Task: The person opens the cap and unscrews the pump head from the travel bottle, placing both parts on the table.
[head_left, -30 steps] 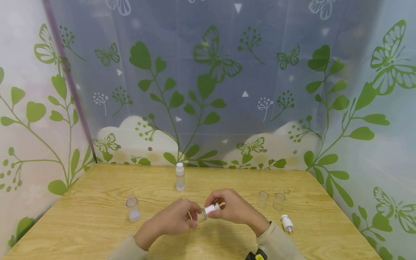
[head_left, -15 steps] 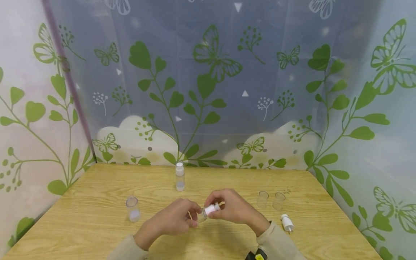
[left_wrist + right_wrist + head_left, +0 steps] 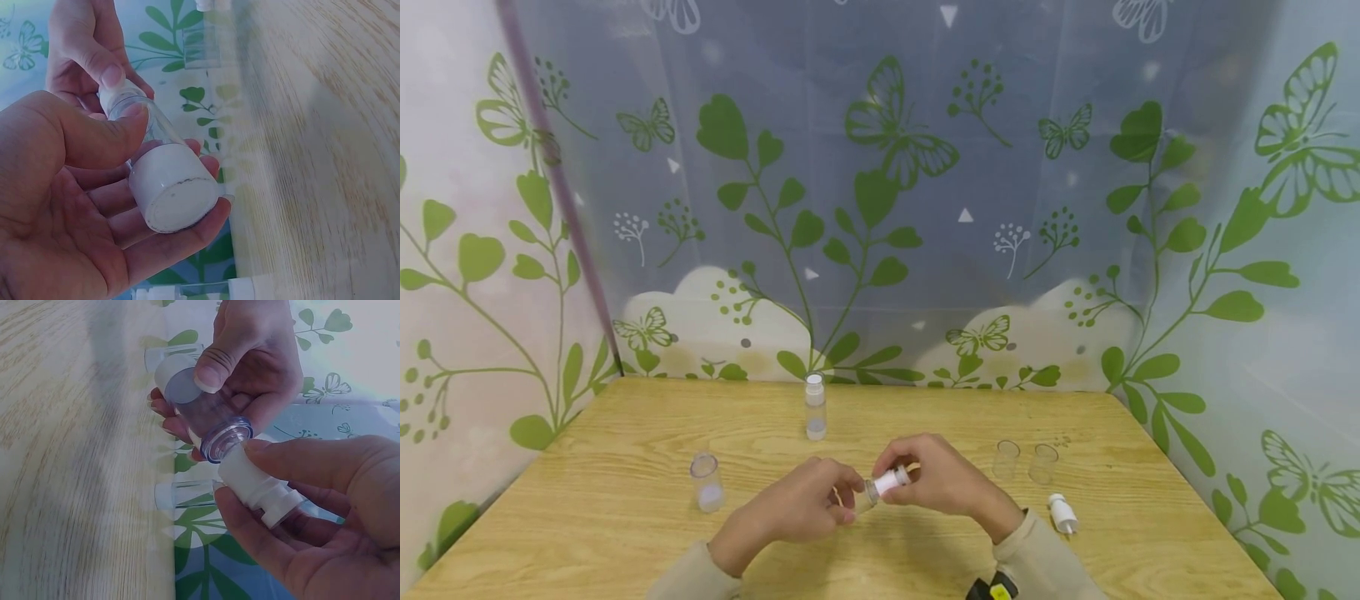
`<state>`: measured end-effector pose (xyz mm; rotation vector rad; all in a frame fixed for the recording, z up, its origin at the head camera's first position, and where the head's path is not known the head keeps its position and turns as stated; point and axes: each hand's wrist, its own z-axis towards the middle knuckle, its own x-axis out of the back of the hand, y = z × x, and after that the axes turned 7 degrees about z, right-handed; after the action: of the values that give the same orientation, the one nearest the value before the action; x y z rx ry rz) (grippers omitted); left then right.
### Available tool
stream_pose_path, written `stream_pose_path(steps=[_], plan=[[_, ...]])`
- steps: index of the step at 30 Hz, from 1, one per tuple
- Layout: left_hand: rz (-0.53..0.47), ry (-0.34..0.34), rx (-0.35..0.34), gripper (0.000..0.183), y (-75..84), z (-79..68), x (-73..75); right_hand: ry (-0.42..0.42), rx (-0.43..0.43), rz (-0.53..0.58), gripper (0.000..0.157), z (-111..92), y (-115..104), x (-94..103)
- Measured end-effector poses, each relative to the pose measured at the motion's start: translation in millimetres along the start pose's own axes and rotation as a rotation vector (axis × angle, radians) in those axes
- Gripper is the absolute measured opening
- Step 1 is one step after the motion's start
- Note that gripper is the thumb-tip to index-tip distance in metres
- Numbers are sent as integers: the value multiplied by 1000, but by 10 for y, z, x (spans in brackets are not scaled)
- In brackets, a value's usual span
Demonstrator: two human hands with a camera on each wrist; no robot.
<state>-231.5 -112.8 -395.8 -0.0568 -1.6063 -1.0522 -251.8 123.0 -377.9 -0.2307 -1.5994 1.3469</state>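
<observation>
My left hand (image 3: 805, 500) grips a clear plastic bottle (image 3: 200, 406) with a white base (image 3: 172, 190), its thumb along the side and fingers beneath. The bottle is tilted, its open mouth toward my right hand (image 3: 936, 479). Between right thumb and fingers I pinch a white pump head (image 3: 247, 475), lined up with that mouth and right at the rim. In the left wrist view, the bottle and thumbs partly cover the pump head.
A similar bottle with its white pump (image 3: 816, 408) stands at the back of the wooden table (image 3: 587, 467). Left is an uncapped bottle (image 3: 707, 479). On the right are two clear caps, one (image 3: 1006, 461) beside the other (image 3: 1043, 466), and a loose white pump head (image 3: 1063, 515) lies nearer.
</observation>
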Motion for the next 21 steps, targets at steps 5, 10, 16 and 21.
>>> stream_pose_path(steps=[5, 10, 16, 21], plan=[[-2, 5, 2, 29, -12, 3, 0, 7, 4, -18, 17, -9, 2, 40], [10, 8, 5, 28, -16, 9, 2, 10, 6, -24, 18, -24, -4, 100], [18, 13, 0, 30, -21, 4, 2, -6, 5, -17, 18, -43, -6, 174], [23, 11, -4, 31, -30, -3, 0, -33, 18, -17, 14, -77, -1, 240]])
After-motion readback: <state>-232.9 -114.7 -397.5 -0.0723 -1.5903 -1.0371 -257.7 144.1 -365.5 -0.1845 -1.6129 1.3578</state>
